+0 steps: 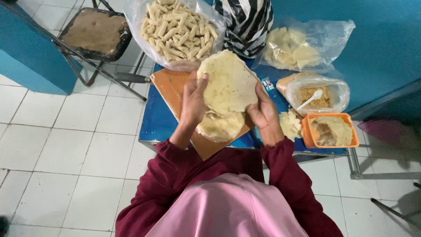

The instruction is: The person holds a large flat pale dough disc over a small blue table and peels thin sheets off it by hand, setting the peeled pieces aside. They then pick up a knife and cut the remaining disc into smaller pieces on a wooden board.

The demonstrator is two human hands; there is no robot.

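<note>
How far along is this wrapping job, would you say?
Many finished rolls already fill the bag. In hand: the left hand and right hand lift one wrapper off the stack. Left: that stack, and filling in the orange tub, so probably more to go.

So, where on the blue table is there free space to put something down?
The blue table is bare along its left side, between the wooden board and the left edge. A small patch shows by the right hand near the orange container. The back is crowded: the bag of rolls, the bag with a white spoon. Both hands hold the thin wrapper.
</note>
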